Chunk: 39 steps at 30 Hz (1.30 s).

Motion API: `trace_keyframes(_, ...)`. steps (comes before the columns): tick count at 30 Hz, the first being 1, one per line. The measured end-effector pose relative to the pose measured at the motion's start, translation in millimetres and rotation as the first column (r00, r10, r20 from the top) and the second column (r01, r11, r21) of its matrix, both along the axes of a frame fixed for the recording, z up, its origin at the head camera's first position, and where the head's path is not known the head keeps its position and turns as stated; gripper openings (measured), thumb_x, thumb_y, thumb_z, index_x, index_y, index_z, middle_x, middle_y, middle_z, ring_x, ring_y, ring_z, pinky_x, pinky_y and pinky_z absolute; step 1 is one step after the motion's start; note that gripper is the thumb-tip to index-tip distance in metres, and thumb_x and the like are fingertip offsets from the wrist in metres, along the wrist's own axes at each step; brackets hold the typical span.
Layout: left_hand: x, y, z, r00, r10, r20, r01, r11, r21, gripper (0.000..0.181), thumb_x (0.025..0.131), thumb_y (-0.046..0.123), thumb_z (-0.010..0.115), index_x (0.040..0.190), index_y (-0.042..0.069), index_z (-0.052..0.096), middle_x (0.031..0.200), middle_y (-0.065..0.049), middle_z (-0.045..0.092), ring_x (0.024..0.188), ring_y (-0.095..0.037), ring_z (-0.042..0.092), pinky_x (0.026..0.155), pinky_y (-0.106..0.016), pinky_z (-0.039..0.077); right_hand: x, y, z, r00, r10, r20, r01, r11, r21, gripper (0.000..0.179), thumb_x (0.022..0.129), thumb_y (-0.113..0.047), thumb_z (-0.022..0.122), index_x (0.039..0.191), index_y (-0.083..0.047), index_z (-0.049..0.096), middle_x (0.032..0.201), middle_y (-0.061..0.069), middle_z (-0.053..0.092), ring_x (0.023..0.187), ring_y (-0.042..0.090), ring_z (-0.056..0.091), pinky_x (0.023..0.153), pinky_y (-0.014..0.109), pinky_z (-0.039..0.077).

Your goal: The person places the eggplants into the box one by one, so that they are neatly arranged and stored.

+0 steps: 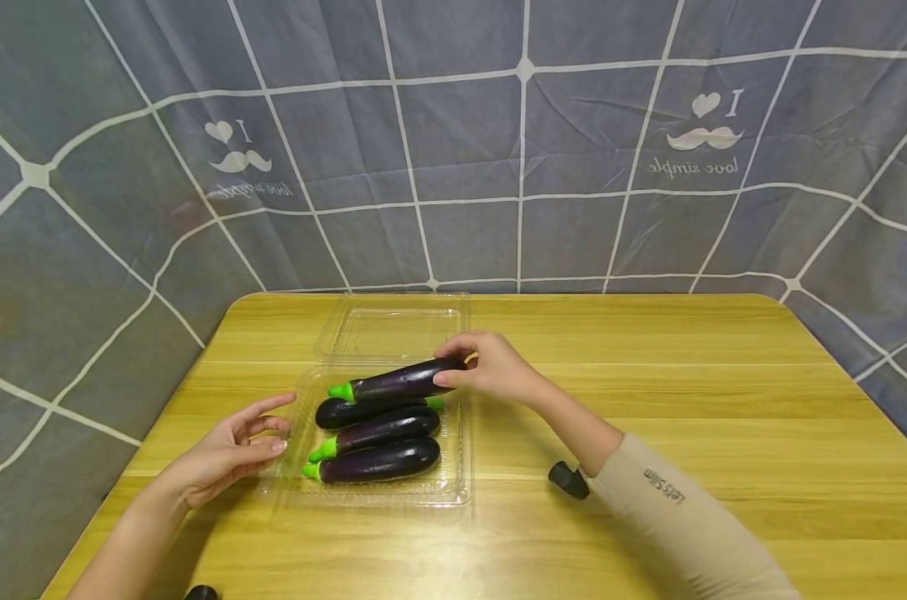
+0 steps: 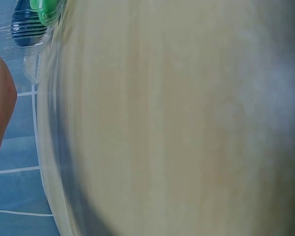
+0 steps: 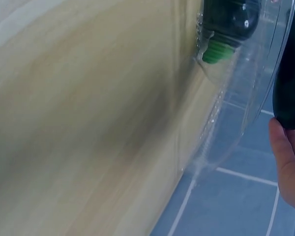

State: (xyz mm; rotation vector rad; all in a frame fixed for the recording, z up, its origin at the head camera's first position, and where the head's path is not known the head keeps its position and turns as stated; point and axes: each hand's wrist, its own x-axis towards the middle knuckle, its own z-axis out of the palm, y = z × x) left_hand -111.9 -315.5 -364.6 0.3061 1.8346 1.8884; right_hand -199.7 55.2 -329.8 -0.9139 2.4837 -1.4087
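My right hand [image 1: 494,367] pinches the rounded end of an eggplant [image 1: 401,382] between thumb and fingers, over the back of a clear plastic container [image 1: 453,492]. Its green stem end points left. Three more eggplants lie side by side in the container: one [image 1: 363,411] has its stem to the right, while the middle one [image 1: 386,429] and the front one [image 1: 382,461] have theirs to the left. My left hand [image 1: 228,450] is at the container's left rim, fingers loosely bent and holding nothing. In the right wrist view, fingertips [image 3: 283,147] touch the held eggplant [image 3: 290,73].
The container's clear lid [image 1: 401,329] lies folded back behind it on the wooden table [image 1: 648,375]. A small black object [image 1: 568,481] is by my right forearm, and another dark one [image 1: 201,592] shows at the bottom edge. A grey checked curtain [image 1: 468,150] hangs behind.
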Motion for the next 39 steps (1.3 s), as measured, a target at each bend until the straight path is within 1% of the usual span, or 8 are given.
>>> trace_keyframes(7,0.4,0.6,-2.3,1.000,-0.015,-0.014,0.015,0.999,0.028,0.055,0.093,-0.004,0.049,0.135,0.032,0.046,0.110,0.001,0.048,0.088,-0.007,0.055,0.072,-0.023,0.050,2.5,-10,-3.1,0.999,0.020,-0.030,-0.020,1.000,0.025,0.030,0.079,-0.014,0.076,0.103,0.000,0.067,0.094,0.006,0.065,0.085,0.014,0.056,0.072,0.024,0.050)
trace_keyframes(14,0.4,0.7,-2.0,1.000,0.002,-0.007,-0.002,1.000,0.003,0.054,0.093,-0.003,0.050,0.134,0.032,0.045,0.109,0.002,0.050,0.087,-0.006,0.055,0.071,-0.022,0.050,3.2,-18,-8.6,0.999,0.032,-0.041,-0.030,0.998,0.046,0.031,0.079,-0.017,0.075,0.105,-0.002,0.068,0.096,0.005,0.066,0.084,0.012,0.056,0.071,0.020,0.049)
trace_keyframes(20,0.7,-0.5,-1.4,1.000,0.005,0.002,-0.005,1.000,0.007,0.055,0.093,-0.002,0.051,0.139,0.026,0.041,0.110,0.001,0.049,0.087,-0.006,0.055,0.072,-0.022,0.050,5.3,-23,-12.2,0.998,0.048,-0.044,-0.046,0.998,0.045,0.030,0.080,-0.019,0.075,0.105,-0.004,0.068,0.099,0.004,0.067,0.084,0.012,0.056,0.070,0.021,0.049)
trace_keyframes(23,0.7,-0.2,-2.0,1.000,0.000,0.000,0.000,1.000,0.022,0.056,0.093,-0.003,0.051,0.140,0.024,0.040,0.109,0.001,0.050,0.087,-0.006,0.055,0.072,-0.022,0.050,7.1,-25,-13.8,0.997,0.046,-0.055,-0.043,0.997,0.058,0.029,0.080,-0.020,0.075,0.104,-0.005,0.068,0.099,0.003,0.067,0.084,0.012,0.057,0.071,0.022,0.049)
trace_keyframes(28,0.7,0.2,-2.4,1.000,-0.004,-0.003,0.004,0.999,0.036,0.055,0.093,-0.004,0.050,0.140,0.024,0.041,0.109,0.001,0.050,0.086,-0.006,0.055,0.072,-0.022,0.050,8.6,-29,-16.9,0.997,0.040,-0.068,-0.035,0.996,0.080,0.028,0.080,-0.020,0.075,0.103,-0.005,0.068,0.098,0.003,0.066,0.085,0.013,0.056,0.071,0.020,0.048)
trace_keyframes(35,0.7,0.4,-2.9,1.000,-0.005,-0.017,0.006,0.999,0.031,0.056,0.093,-0.004,0.050,0.141,0.022,0.040,0.110,0.000,0.050,0.093,-0.007,0.054,0.074,-0.023,0.050,11.3,-33,-17.6,0.997,0.025,-0.075,-0.017,0.995,0.100,0.029,0.080,-0.022,0.075,0.103,-0.006,0.068,0.099,0.002,0.066,0.085,0.013,0.056,0.072,0.021,0.048)
trace_keyframes(39,0.9,0.2,-3.0,1.000,-0.008,-0.014,0.009,0.999,0.042,0.056,0.093,-0.005,0.049,0.139,0.025,0.041,0.110,0.000,0.050,0.092,-0.006,0.054,0.074,-0.022,0.050,13.0,-35,-17.8,0.997,0.008,-0.076,-0.001,0.995,0.104,0.030,0.080,-0.023,0.075,0.104,-0.007,0.068,0.100,0.002,0.066,0.087,0.012,0.057,0.075,0.022,0.048)
